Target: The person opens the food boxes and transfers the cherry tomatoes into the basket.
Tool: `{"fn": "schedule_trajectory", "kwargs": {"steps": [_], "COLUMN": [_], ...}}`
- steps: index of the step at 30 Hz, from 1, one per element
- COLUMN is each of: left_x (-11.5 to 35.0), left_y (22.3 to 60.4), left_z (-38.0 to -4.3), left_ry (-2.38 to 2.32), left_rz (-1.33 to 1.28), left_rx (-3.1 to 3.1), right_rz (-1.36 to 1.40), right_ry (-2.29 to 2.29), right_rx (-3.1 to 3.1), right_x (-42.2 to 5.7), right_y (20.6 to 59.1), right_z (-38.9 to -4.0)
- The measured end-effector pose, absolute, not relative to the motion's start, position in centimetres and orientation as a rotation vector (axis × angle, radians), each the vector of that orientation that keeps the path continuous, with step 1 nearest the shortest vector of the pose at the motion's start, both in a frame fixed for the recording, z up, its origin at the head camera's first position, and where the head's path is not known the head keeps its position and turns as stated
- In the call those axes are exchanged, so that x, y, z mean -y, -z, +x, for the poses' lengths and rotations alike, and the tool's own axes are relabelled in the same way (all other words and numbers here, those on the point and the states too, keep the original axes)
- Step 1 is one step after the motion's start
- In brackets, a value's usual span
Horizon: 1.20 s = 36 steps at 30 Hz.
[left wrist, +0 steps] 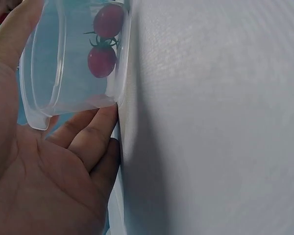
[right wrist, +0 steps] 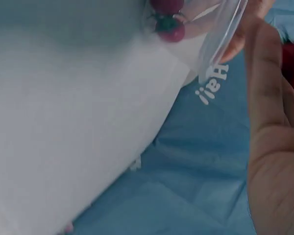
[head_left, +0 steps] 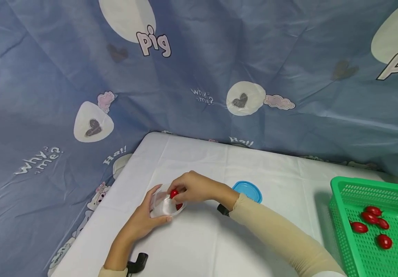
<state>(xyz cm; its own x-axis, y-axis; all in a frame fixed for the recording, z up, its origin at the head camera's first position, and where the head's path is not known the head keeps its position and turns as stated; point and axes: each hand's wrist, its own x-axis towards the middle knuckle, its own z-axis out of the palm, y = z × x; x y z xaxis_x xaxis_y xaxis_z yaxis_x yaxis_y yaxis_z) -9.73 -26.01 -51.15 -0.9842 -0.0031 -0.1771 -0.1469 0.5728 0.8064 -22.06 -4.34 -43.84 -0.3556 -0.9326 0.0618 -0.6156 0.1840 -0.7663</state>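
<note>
My left hand (head_left: 141, 221) holds a clear plastic container (head_left: 160, 207) on the white table, thumb on the near side and fingers round the far side. Above its opening, my right hand (head_left: 193, 188) pinches a red cherry tomato (head_left: 174, 193). The left wrist view shows two cherry tomatoes (left wrist: 102, 61) with green stems through the container wall, at its bottom. In the right wrist view the held cherry tomato (right wrist: 290, 61) is partly hidden by the fingers, beside the container's rim (right wrist: 220, 44).
A round blue lid (head_left: 248, 190) lies behind my right forearm. At the right stands a green basket (head_left: 349, 246) with several cherry tomatoes (head_left: 384, 241) in it. A blue printed cloth (head_left: 192, 77) hangs behind the white table (head_left: 192, 246).
</note>
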Motion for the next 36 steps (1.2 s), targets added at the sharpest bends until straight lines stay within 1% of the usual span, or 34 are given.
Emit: {"fn": "schedule_trajectory", "kwargs": {"steps": [4,11,17,23,29,33,36], "left_x": [26.0,26.1,26.0,25.8,25.9,25.8,25.9], "left_y": [51.2,51.6,51.7,51.8,51.6,51.5,51.3], "left_z": [-9.9,-10.0,-9.9,-10.0,-9.8,-9.8,-9.7], "left_ry": [-1.39,-1.399,-1.403,-1.45,-1.408,-1.381,-1.37], "left_rz": [-0.116,-0.081,-0.118,-0.095,-0.131,-0.124,-0.137], "left_rx": [-2.637,-2.65,-2.647,-2.594,-2.639,-2.649,-2.656], "right_rz": [-1.481,-1.581,-1.553,-1.427,-1.273,-1.13,-0.959], "right_ry": [1.095,1.109,1.099,1.078,1.099,1.164,1.186], "right_rx": [-2.096,-2.177,-2.225,-2.31,-2.443,-2.562,-2.636], "right_x": [2.7,-0.7,-4.7,-10.2,-16.3,-20.7,-24.0], "right_y": [42.5,39.6,38.0,37.7,37.9,38.2,38.2], "right_z": [-22.1,-21.7,-21.5,-20.6,-19.7,-18.7,-17.4]}}
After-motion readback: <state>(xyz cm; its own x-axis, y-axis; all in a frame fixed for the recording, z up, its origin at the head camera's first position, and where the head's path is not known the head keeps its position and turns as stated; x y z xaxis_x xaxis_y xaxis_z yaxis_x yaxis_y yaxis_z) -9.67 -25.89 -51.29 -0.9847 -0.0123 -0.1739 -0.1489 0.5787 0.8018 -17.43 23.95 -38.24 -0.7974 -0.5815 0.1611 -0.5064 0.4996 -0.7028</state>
